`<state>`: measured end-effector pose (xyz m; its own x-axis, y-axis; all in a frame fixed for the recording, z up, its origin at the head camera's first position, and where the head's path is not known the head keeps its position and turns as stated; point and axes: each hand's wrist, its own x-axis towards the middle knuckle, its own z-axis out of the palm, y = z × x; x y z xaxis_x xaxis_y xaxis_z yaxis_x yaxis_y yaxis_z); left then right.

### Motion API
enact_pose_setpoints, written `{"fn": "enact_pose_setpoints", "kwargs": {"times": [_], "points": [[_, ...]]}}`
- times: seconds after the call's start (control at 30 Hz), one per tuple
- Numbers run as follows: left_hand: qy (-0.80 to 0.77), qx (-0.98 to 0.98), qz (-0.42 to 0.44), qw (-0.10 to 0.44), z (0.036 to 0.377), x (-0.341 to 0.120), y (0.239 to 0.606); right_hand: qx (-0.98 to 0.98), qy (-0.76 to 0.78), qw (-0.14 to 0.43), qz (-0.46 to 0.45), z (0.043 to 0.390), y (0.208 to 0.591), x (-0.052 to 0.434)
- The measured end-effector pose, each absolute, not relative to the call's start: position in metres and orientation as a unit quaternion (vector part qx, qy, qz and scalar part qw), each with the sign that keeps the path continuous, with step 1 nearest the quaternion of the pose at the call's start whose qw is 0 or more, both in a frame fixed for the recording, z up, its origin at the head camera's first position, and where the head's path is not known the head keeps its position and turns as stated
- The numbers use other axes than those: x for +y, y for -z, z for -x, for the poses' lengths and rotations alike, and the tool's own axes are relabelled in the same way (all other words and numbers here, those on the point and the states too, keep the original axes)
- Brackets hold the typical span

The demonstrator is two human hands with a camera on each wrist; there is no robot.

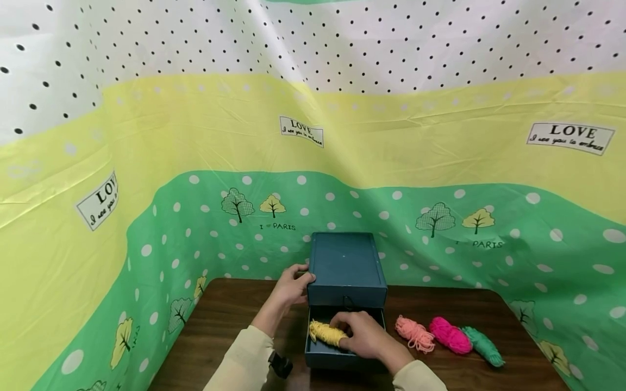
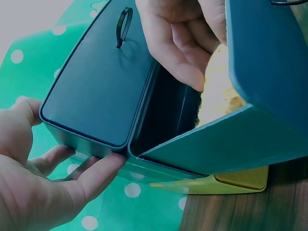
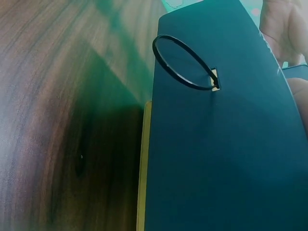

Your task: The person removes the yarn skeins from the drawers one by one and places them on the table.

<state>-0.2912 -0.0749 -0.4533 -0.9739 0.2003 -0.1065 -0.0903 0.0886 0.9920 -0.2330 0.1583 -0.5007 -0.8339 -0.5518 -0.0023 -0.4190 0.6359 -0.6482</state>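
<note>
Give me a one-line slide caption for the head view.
Left hand steadies a dark teal drawer box while the right hand holds yellow yarn in its open drawer.

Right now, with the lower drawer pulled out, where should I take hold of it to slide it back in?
Probably by the dark loop pull at the middle of the drawer front, coming from the near side. That flat panel faces the person, and the right hand gripping the yellow yarn fills the open top.
</note>
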Motion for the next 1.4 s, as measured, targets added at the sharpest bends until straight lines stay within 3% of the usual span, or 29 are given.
{"fn": "enact_pose_setpoints", "kwargs": {"times": [0.73,1.4], "points": [[-0.682,0.721,-0.042,0.113,0.291,-0.074,0.458,0.891,0.381,0.015,0.246,0.213,0.495,0.176],[-0.685,0.72,-0.038,0.107,0.291,-0.074,0.457,0.876,0.422,-0.099,0.213,0.192,0.486,0.196]]}}
